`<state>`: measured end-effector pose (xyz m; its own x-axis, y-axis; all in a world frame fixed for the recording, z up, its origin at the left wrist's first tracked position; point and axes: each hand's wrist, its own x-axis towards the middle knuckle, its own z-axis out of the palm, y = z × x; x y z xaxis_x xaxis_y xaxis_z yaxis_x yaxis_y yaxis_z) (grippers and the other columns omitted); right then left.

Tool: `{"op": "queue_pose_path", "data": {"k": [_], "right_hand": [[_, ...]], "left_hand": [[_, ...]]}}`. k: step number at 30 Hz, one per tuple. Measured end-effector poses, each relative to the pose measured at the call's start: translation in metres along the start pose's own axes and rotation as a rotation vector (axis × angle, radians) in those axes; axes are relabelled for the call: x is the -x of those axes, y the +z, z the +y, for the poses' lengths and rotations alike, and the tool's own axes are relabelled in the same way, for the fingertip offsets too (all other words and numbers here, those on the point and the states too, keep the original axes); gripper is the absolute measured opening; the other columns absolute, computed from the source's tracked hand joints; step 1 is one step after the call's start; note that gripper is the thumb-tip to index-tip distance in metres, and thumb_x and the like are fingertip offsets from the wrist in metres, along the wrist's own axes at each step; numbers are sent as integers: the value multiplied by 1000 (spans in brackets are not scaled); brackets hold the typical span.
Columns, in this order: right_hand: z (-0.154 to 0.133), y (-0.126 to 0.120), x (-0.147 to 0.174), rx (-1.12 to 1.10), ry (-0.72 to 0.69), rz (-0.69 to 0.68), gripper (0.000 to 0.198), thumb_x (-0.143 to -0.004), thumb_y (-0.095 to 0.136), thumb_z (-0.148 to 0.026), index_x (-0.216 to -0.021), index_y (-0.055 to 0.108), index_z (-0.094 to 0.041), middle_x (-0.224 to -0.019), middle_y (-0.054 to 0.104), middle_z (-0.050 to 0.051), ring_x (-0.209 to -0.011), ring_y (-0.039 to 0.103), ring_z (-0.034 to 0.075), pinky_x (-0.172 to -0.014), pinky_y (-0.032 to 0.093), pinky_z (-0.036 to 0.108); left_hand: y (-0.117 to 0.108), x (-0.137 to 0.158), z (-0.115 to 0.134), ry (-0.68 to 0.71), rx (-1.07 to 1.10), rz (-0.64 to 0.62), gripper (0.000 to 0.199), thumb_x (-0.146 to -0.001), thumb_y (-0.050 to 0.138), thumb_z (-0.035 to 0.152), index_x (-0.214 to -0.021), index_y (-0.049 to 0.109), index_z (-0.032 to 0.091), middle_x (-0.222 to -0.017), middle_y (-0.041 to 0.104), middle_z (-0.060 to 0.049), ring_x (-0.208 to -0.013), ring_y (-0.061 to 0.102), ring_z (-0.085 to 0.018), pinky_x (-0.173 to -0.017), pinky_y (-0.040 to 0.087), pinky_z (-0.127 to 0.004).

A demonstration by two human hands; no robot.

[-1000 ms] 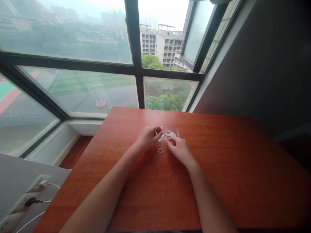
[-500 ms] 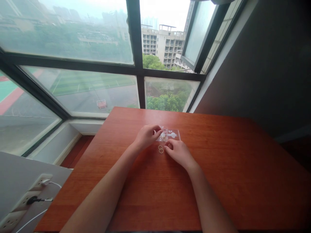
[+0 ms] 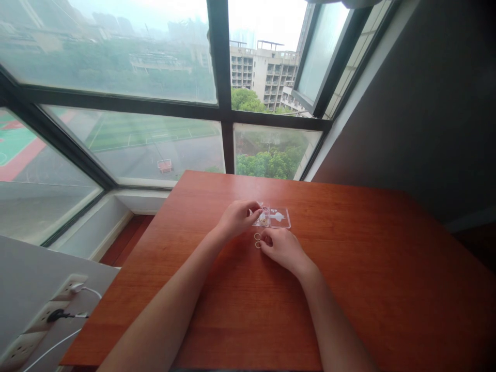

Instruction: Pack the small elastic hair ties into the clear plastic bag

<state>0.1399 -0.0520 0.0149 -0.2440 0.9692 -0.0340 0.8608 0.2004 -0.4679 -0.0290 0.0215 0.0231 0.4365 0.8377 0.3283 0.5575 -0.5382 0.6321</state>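
A small clear plastic box (image 3: 289,217) lies with its lid open on the table. Its lid bears a white printed figure, and its left part holds several small pink and pale-yellow rings (image 3: 264,221). My left hand (image 3: 239,219) is at the box's left side, thumb and fingers closed on that edge, which they partly cover. Just in front of the box lie two pale-yellow rings, one upper (image 3: 257,236) and one lower (image 3: 258,245). My right hand (image 3: 283,246) has its thumb and bent fingers pinched at the right edge of the lower ring.
The reddish-brown wooden table (image 3: 372,258) spreads out on both sides of my arms. Dark-framed windows (image 3: 228,111) rise behind it. Wall sockets (image 3: 50,315) with plugged-in cables are low at the left, and a grey wall stands at the right.
My right hand has moved slightly nearer and left, onto the lower ring. The two rings, overlapping before, now lie apart. My left hand stays by the box; the view has shifted slightly.
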Motion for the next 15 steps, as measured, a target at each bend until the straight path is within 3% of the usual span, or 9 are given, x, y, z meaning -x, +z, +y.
{"op": "queue_pose_path", "data": {"k": [7, 15], "right_hand": [[1, -2, -3, -71, -9, 76, 10, -79, 60, -30, -75, 65, -23, -66, 64, -2, -60, 55, 11, -55, 29, 22], [8, -7, -8, -233, 75, 402, 16, -81, 55, -33, -78, 65, -21, -56, 58, -3, -54, 53, 12, -58, 37, 21]], "left_hand": [[-1, 0, 2, -7, 1, -4, 20, -86, 53, 29, -79, 66, 15, -69, 64, -1, -58, 51, -9, -55, 36, -18], [-2, -1, 6, -21, 75, -44, 23, -85, 53, 31, -78, 68, 14, -68, 64, -1, -57, 49, -9, -55, 37, -19]]}}
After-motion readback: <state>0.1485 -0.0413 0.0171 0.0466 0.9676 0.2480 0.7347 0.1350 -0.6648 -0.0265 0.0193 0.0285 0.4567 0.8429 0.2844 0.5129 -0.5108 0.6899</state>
